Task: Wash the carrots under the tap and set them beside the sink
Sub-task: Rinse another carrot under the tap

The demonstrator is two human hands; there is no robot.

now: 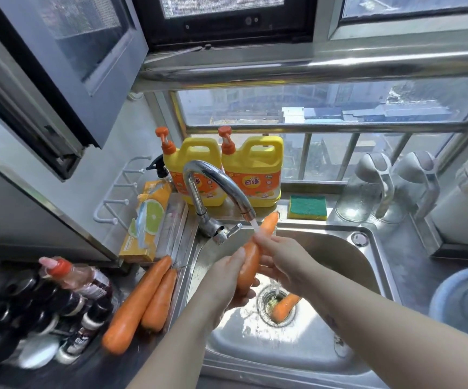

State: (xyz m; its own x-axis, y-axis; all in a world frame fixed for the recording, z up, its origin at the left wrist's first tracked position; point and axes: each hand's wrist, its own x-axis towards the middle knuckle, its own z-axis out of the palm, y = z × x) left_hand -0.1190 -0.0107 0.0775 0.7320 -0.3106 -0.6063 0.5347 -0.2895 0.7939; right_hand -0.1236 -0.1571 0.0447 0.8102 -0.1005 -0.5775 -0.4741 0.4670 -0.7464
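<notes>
While rinsing the carrot (pixel 251 258) under the tap (pixel 216 175), left fingers (pixel 237 259) clamped round its thick end, right fingers (pixel 267 242) curled just beyond, expect stiff but slippery; squeeze thick end.

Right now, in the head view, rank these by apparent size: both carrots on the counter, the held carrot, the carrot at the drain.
1. longer counter carrot
2-3. held carrot and shorter counter carrot: alike; left hand and right hand cover part of the held one
4. drain carrot, only partly visible
</notes>
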